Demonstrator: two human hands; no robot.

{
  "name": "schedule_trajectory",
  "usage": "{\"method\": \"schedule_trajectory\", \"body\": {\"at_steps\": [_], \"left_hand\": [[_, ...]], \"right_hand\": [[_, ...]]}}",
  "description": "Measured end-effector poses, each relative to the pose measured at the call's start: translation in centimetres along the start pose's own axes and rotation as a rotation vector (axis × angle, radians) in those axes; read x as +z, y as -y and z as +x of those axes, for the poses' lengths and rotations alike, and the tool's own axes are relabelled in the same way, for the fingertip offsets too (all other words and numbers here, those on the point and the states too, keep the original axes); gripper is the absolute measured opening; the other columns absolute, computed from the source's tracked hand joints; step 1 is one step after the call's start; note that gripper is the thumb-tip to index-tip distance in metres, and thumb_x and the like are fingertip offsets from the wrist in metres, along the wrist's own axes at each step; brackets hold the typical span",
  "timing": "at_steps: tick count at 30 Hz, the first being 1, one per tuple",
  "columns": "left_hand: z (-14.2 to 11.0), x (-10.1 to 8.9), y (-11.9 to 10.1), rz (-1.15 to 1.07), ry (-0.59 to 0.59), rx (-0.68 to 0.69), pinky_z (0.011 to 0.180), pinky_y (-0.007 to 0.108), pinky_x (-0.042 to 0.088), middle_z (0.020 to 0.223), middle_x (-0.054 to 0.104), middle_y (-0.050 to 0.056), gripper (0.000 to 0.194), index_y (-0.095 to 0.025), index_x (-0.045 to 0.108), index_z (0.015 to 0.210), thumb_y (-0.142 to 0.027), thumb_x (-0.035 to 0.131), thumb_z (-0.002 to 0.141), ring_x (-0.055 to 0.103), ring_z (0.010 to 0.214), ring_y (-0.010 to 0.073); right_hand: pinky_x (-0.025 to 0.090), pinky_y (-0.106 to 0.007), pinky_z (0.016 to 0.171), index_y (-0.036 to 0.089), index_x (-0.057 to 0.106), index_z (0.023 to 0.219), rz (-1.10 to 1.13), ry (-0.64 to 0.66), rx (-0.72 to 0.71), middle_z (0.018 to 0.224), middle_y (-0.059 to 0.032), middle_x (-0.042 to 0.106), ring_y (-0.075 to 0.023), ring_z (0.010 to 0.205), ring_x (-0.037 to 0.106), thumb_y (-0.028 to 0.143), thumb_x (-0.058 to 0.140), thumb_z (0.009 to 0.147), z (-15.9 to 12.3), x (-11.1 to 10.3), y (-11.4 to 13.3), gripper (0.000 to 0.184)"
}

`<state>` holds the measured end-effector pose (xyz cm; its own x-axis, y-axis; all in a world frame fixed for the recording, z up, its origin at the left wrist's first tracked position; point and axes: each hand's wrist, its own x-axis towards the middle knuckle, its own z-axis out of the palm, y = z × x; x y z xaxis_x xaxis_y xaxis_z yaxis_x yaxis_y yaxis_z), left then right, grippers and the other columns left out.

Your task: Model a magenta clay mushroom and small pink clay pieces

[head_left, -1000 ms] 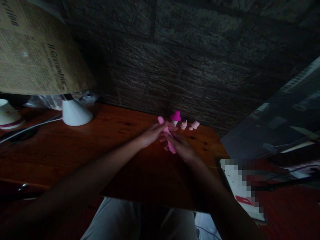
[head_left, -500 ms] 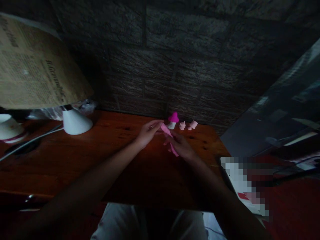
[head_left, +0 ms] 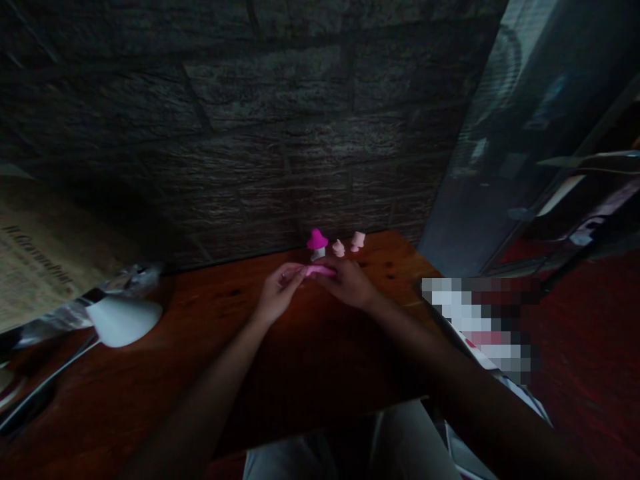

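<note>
A soft pink strip of modelling clay [head_left: 321, 270] stretches between my two hands above the wooden table. My left hand [head_left: 278, 292] pinches its left end with thumb and fingers. Fingers of my right hand [head_left: 351, 283] are closed around the other end and hide part of it. Just behind the hands stands a small mushroom figure [head_left: 317, 241] with a magenta cap and a whitish stem. To its right are two small pale pink clay pieces, a rounded one with a pointed top [head_left: 339, 249] and a blockier one [head_left: 357, 241].
The wooden table [head_left: 200, 347] backs onto a dark brick wall [head_left: 260, 167]. At left stands a lamp with a white base [head_left: 125, 320] and a newsprint shade [head_left: 35, 247], near crumpled clear plastic [head_left: 135, 280]. A pixelated patch [head_left: 475, 327] covers something beyond the right edge.
The clay strip has swung from a steep slant to nearly level, and less of it shows. My right hand has risen beside the left. The view has turned right.
</note>
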<state>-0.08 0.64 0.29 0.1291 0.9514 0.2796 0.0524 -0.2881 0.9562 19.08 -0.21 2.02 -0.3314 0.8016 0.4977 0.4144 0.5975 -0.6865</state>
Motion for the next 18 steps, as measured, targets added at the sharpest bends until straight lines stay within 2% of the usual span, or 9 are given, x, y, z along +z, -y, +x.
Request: {"method": "schedule_trajectory", "body": {"at_steps": [5, 10, 13, 18], "left_hand": [[-0.21, 0.20, 0.09, 0.048, 0.028, 0.081, 0.080, 0.033, 0.059, 0.107, 0.076, 0.010, 0.047, -0.018, 0.068, 0.112, -0.049, 0.074, 0.077, 0.073, 0.093, 0.0213], [-0.30, 0.26, -0.03, 0.115, -0.015, 0.127, 0.091, 0.037, 0.057, 0.107, 0.077, 0.009, 0.033, -0.018, 0.074, 0.101, -0.038, 0.077, 0.075, 0.072, 0.094, 0.0209], [-0.37, 0.27, -0.40, 0.114, -0.007, 0.117, 0.090, 0.036, 0.057, 0.101, 0.078, 0.008, 0.029, -0.018, 0.076, 0.097, -0.037, 0.078, 0.075, 0.073, 0.090, 0.0203], [-0.39, 0.25, -0.84, 0.082, 0.018, 0.096, 0.083, 0.035, 0.058, 0.092, 0.078, 0.008, 0.031, -0.018, 0.077, 0.094, -0.043, 0.077, 0.076, 0.072, 0.082, 0.0201]], "right_hand": [[0.050, -0.029, 0.078, 0.017, 0.071, 0.106, 0.045, -0.006, -0.101, 0.100, -0.0077, 0.075, -0.0173, 0.086, 0.068, 0.021, 0.061, 0.089, 0.16, -0.67, -0.09, 0.020], [0.051, -0.031, 0.083, 0.018, 0.070, 0.110, 0.063, -0.002, -0.111, 0.105, -0.0079, 0.074, -0.0186, 0.091, 0.068, 0.020, 0.062, 0.088, 0.22, -1.01, -0.08, 0.023], [0.051, -0.032, 0.083, 0.020, 0.072, 0.105, 0.060, 0.027, -0.083, 0.101, -0.0061, 0.075, -0.0191, 0.089, 0.069, 0.021, 0.064, 0.087, 0.27, -1.14, -0.04, 0.019], [0.051, -0.035, 0.084, 0.020, 0.072, 0.107, 0.103, 0.028, -0.071, 0.102, -0.0068, 0.076, -0.0203, 0.090, 0.069, 0.024, 0.066, 0.086, 0.22, -1.03, -0.15, 0.023]]}}
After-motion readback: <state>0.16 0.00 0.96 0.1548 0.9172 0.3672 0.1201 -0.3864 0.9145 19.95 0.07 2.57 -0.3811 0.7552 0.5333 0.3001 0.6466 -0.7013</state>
